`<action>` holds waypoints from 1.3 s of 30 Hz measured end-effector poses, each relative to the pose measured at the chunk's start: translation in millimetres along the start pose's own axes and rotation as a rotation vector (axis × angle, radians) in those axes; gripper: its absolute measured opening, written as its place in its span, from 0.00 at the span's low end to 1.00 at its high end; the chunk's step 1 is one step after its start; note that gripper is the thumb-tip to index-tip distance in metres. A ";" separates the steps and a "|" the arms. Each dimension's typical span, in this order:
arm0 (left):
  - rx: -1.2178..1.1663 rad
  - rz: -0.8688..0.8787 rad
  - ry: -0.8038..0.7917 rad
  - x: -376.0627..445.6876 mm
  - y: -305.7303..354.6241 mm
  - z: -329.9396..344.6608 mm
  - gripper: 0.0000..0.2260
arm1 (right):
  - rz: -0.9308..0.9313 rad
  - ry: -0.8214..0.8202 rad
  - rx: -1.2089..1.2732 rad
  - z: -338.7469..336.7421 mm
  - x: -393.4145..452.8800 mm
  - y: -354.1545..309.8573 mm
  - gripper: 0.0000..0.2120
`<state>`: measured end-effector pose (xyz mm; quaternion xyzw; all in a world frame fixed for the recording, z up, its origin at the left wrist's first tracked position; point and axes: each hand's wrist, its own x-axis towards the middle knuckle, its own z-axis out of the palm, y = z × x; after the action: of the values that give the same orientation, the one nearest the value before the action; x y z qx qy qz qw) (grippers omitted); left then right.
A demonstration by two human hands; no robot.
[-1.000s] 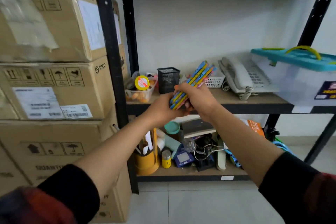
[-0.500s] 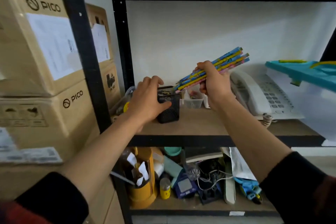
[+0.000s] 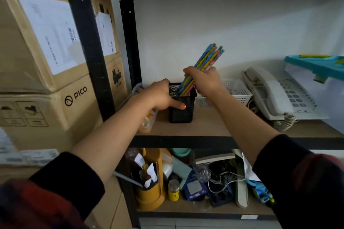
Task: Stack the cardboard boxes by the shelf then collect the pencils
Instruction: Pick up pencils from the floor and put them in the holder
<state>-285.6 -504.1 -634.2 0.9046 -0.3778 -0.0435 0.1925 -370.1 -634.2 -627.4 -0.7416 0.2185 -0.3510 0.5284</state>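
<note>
A bundle of blue, yellow and pink pencils (image 3: 209, 57) stands tilted, lower ends inside a black mesh pencil cup (image 3: 181, 112) on the wooden shelf board (image 3: 214, 126). My right hand (image 3: 203, 81) is closed around the bundle just above the cup's rim. My left hand (image 3: 161, 95) grips the cup's left side, thumb across its front. Stacked cardboard boxes (image 3: 42, 42) marked PICO rise at the left, beside the black shelf post (image 3: 87, 42).
On the same shelf sit a white mesh basket (image 3: 237, 91), a grey desk phone (image 3: 275, 95) and a clear bin with a teal lid (image 3: 316, 65). The lower shelf holds a yellow holder (image 3: 150, 191), cables and small clutter.
My right hand swung the pencils from a flat angle to nearly upright and lowered their ends into the cup. My left hand kept hold of the cup. The view moved closer.
</note>
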 end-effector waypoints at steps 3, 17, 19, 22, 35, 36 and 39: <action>-0.059 0.024 -0.056 -4.3 1.2 -7.5 0.33 | 0.041 -0.069 -0.010 0.9 -5.4 2.0 0.09; -0.138 0.032 -0.111 -11.2 2.2 -9.6 0.33 | 0.064 -0.250 0.105 -10.0 -20.5 4.7 0.31; -0.136 0.031 -0.079 -13.1 3.9 -8.9 0.38 | -0.001 -0.140 0.138 -9.9 -22.3 4.7 0.38; -0.145 0.045 -0.079 -13.0 4.6 -8.7 0.36 | -0.129 -0.015 0.249 -9.3 -21.6 0.6 0.31; 0.008 0.045 0.004 -11.3 -1.1 -2.7 0.53 | -0.206 0.006 0.177 -10.6 -26.0 1.5 0.27; 0.033 0.056 0.043 -14.0 -0.7 -1.7 0.54 | -0.188 0.041 0.200 -10.8 -28.3 3.4 0.27; 0.086 0.106 0.212 -27.6 5.4 -1.6 0.48 | -0.181 0.229 0.178 -13.0 -32.9 11.4 0.21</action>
<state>-308.4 -487.7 -632.6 0.8902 -0.4043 0.0789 0.1945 -401.0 -623.5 -645.1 -0.6636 0.1779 -0.4973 0.5298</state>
